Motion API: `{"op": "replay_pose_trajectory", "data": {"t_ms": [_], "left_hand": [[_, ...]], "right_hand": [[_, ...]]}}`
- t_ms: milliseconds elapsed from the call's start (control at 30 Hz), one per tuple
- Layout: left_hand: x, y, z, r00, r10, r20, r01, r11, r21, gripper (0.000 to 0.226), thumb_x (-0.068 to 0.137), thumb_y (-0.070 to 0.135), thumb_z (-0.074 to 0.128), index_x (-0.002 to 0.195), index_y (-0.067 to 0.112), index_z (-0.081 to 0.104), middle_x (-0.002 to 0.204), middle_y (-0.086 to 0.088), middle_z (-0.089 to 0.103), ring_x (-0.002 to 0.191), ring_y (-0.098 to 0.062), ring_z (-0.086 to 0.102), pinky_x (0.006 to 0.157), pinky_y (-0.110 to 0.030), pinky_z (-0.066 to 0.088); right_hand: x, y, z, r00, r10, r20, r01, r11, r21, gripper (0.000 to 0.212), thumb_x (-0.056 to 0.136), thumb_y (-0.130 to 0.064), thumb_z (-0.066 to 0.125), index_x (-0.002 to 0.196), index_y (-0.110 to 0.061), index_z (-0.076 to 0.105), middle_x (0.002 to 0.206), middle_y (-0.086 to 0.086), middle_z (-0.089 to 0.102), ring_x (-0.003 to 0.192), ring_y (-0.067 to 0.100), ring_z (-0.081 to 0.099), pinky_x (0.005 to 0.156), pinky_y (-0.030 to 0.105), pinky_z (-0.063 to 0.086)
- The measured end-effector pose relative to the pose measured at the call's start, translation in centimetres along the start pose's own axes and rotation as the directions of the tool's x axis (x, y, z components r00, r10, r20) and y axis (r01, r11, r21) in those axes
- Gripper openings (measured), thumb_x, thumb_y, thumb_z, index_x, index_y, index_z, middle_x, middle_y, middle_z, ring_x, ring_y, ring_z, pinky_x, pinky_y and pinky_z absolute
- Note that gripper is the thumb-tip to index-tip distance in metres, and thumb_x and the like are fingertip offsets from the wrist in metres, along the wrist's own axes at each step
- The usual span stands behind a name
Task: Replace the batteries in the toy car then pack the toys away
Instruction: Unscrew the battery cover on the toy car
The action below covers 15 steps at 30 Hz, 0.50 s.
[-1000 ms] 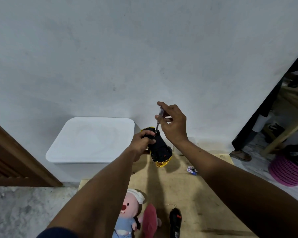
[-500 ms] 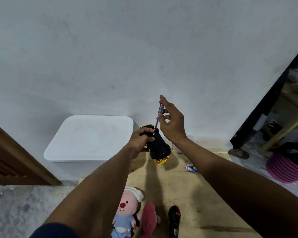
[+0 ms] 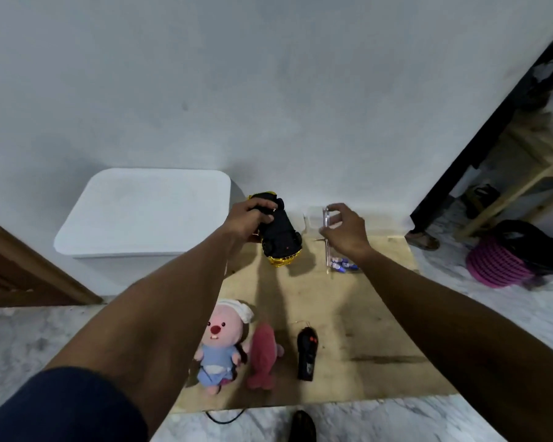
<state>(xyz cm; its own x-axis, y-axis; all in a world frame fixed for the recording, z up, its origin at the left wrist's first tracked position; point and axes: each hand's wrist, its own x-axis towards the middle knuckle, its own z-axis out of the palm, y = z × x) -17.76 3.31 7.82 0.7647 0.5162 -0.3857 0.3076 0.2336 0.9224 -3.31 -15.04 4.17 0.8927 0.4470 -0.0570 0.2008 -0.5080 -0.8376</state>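
My left hand (image 3: 252, 216) grips the black and yellow toy car (image 3: 281, 234), turned underside up above the far end of the wooden board (image 3: 348, 314). To its right, apart from the car, my right hand (image 3: 345, 232) pinches the clear handle of a screwdriver (image 3: 326, 231) that hangs upright, tip down. Several blue batteries (image 3: 342, 266) lie on the board just below that hand. A black remote control (image 3: 307, 352) lies near the board's front edge.
A pink plush figure (image 3: 221, 342) and a pink plush fish (image 3: 262, 358) lie front left on the board. A lidded white bin (image 3: 144, 212) stands at the left against the wall. A pink basket (image 3: 501, 266) sits on the floor at right.
My right hand has lifted the screwdriver off the car and carried it right and down, over the batteries. My left hand has lowered the car a little.
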Motion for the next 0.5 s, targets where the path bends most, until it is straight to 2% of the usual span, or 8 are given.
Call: {"op": "replay_pose_trajectory", "data": {"t_ms": [67, 133, 200, 267, 400, 500], "left_hand": [[0.1, -0.7, 0.4, 1.000, -0.005, 0.012, 0.005, 0.999, 0.032, 0.032, 0.087, -0.004, 0.058, 0.098, 0.023, 0.073, 0.109, -0.009, 0.065, 0.089, -0.027, 0.061, 0.074, -0.041, 0.057], [0.1, -1.5, 0.8, 0.999, -0.020, 0.028, 0.019, 0.998, 0.053, 0.032, 0.088, -0.004, 0.058, 0.098, 0.022, 0.074, 0.106, -0.009, 0.065, 0.086, -0.026, 0.060, 0.073, -0.040, 0.058], [0.2, -2.2, 1.1, 0.999, -0.029, 0.044, 0.026, 0.998, 0.066, 0.032, 0.088, -0.004, 0.058, 0.098, 0.022, 0.075, 0.104, -0.009, 0.065, 0.084, -0.025, 0.059, 0.066, -0.034, 0.056], [0.3, -3.0, 1.4, 0.997, -0.032, 0.063, 0.027, 0.997, 0.079, 0.032, 0.089, -0.003, 0.059, 0.098, 0.024, 0.075, 0.104, -0.009, 0.066, 0.084, -0.025, 0.060, 0.065, -0.033, 0.056], [0.6, -4.3, 1.8, 0.995, -0.044, 0.090, 0.034, 0.994, 0.104, 0.033, 0.091, 0.000, 0.059, 0.094, 0.029, 0.075, 0.107, -0.010, 0.065, 0.086, -0.024, 0.060, 0.071, -0.036, 0.057], [0.8, -4.7, 1.9, 0.994, -0.048, 0.099, 0.038, 0.994, 0.107, 0.032, 0.090, 0.002, 0.061, 0.096, 0.031, 0.072, 0.113, -0.011, 0.063, 0.090, -0.026, 0.060, 0.070, -0.038, 0.057]], "right_hand": [[-1.3, 4.4, 0.1, 0.988, 0.094, 0.121, -0.068, 0.977, -0.204, 0.044, 0.067, -0.002, 0.078, 0.107, -0.016, 0.065, 0.081, 0.005, 0.071, 0.078, 0.027, 0.071, 0.076, 0.035, 0.058], [-3.0, 7.7, 0.3, 0.970, 0.192, 0.152, -0.128, 0.927, -0.352, 0.042, 0.068, -0.002, 0.076, 0.107, -0.012, 0.065, 0.094, 0.012, 0.071, 0.083, 0.031, 0.070, 0.070, 0.030, 0.056], [-4.6, 10.0, 0.7, 0.934, 0.321, 0.158, -0.250, 0.901, -0.354, 0.046, 0.070, 0.003, 0.075, 0.112, -0.012, 0.063, 0.101, 0.015, 0.066, 0.072, 0.031, 0.068, 0.053, 0.033, 0.057], [-5.7, 11.5, 1.1, 0.904, 0.397, 0.160, -0.331, 0.885, -0.329, 0.048, 0.069, 0.006, 0.075, 0.110, -0.015, 0.063, 0.096, 0.013, 0.063, 0.062, 0.028, 0.066, 0.044, 0.034, 0.057], [-6.2, 13.1, 1.8, 0.900, 0.397, 0.178, -0.323, 0.883, -0.340, 0.047, 0.064, 0.008, 0.075, 0.099, -0.021, 0.062, 0.099, 0.015, 0.064, 0.057, 0.028, 0.068, 0.041, 0.033, 0.056], [-5.8, 14.0, 2.4, 0.903, 0.390, 0.179, -0.302, 0.874, -0.380, 0.050, 0.062, 0.003, 0.079, 0.102, -0.022, 0.062, 0.104, 0.015, 0.063, 0.073, 0.033, 0.071, 0.058, 0.044, 0.061]]}}
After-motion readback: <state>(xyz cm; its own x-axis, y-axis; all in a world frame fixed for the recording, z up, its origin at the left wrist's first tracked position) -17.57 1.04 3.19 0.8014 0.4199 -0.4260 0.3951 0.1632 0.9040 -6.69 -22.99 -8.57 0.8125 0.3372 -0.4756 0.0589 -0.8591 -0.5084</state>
